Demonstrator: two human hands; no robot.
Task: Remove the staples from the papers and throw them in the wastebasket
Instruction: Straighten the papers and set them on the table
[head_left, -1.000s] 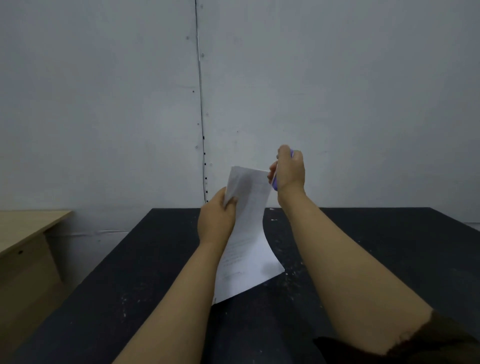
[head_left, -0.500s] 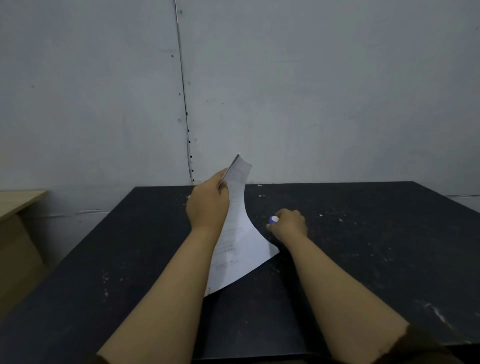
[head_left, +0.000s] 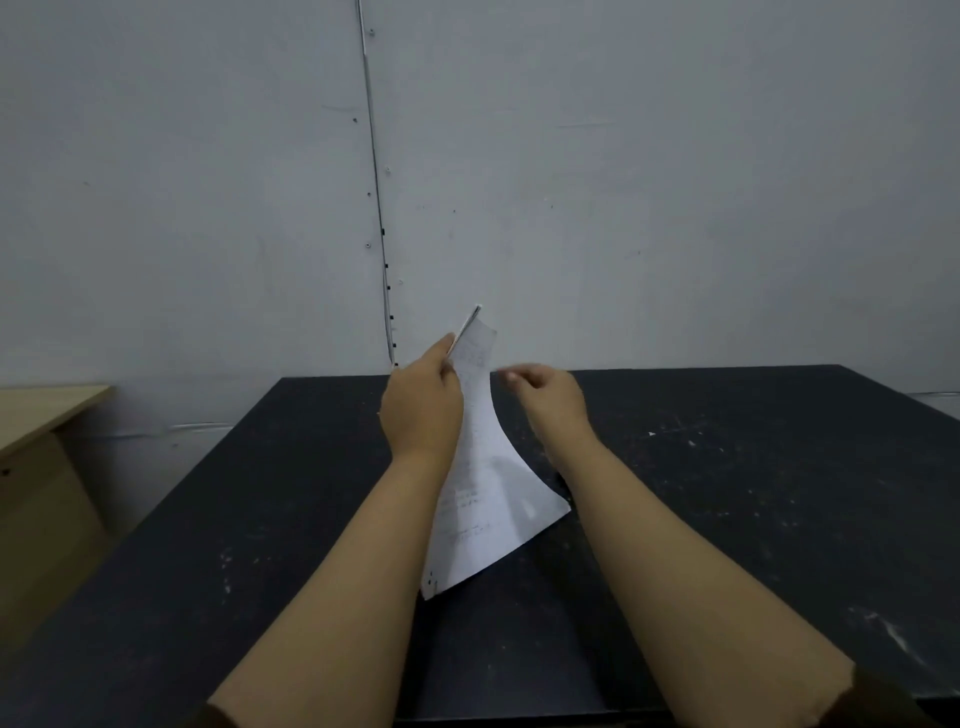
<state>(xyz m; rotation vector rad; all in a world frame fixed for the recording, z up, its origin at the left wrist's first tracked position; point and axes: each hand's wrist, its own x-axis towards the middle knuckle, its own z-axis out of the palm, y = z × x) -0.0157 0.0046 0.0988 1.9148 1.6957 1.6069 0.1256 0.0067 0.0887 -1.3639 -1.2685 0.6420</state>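
My left hand (head_left: 423, 405) pinches a few white printed papers (head_left: 488, 499) near their top corner and holds them upright. Their lower edge hangs just over the black table (head_left: 727, 493). Just right of the papers, my right hand (head_left: 550, 397) hovers above the table. It is blurred, with fingers curled in and thumb and forefinger pointing at the sheets. Nothing shows in it. The purple tool is hidden or out of view. No staple and no wastebasket can be seen.
A light wooden desk (head_left: 47, 467) stands at the left, lower than the table. A grey wall with a thin vertical cable (head_left: 376, 197) runs behind the table's far edge. The tabletop carries small white specks.
My right hand went from the papers' top down to the table with the purple tool, then rose beside the papers without it showing. My left hand kept its hold and turned the papers edge-on.
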